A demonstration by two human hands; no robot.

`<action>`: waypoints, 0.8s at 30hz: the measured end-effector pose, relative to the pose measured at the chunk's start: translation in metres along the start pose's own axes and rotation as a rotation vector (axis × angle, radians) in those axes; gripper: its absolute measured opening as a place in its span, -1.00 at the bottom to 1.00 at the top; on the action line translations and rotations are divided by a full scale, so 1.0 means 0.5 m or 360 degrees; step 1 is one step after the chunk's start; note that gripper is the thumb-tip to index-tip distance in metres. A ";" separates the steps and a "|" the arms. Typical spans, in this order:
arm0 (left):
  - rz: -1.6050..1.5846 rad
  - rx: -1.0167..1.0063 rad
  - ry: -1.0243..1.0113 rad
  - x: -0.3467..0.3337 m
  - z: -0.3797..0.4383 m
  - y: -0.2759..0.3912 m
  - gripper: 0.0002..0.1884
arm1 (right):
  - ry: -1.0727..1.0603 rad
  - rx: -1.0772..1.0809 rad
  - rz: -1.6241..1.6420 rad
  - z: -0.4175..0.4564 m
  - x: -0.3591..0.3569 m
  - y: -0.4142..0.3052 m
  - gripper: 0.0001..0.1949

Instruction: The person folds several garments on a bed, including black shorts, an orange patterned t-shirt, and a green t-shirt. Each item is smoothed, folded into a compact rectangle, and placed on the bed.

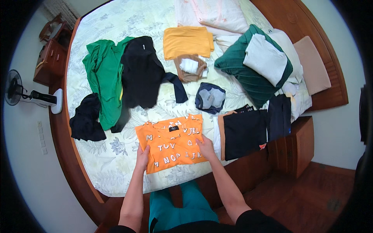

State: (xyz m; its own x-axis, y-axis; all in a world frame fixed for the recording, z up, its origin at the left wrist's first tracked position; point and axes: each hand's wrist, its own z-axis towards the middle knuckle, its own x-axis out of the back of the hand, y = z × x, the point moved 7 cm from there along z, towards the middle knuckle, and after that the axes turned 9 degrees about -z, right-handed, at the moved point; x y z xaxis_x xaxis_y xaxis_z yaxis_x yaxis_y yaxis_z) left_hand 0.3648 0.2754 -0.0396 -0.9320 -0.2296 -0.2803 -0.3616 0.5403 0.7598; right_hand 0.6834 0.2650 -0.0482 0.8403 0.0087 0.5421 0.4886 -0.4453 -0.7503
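Observation:
An orange T-shirt (174,148) printed with white letters is folded into a rough rectangle at the near edge of the bed. My left hand (143,155) grips its left side, and my right hand (205,148) holds the right side, with fingers partly hidden by cloth. Folded black garments (244,135) lie just right of my right hand, beside brown and white folded edges. Beyond the shirt is a navy bundle with grey socks (212,98). A green garment (106,78) and a black top (142,72) lie spread out further left.
The patterned bedsheet (110,166) carries a folded yellow cloth (186,42), a brown bundle with white cloth (189,67), and a crumpled black garment (87,119). A dark green pillow (236,68) bears a folded light grey garment (265,58). A fan (43,98) stands left of the wooden bed frame.

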 end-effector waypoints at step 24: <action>0.0279 -0.0665 -0.0310 -0.546 0.433 0.626 -0.08 | 0.0372 0.0246 0.0110 0.658 0.483 -0.437 -0.37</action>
State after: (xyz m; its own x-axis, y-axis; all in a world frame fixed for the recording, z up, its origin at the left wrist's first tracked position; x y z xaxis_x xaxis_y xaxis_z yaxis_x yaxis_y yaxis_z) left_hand 0.5011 0.6827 0.1478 -0.9795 0.0128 -0.2012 -0.1958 0.1775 0.9644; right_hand 0.8568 0.6589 0.1218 0.8047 -0.2312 0.5469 0.4773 -0.2960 -0.8274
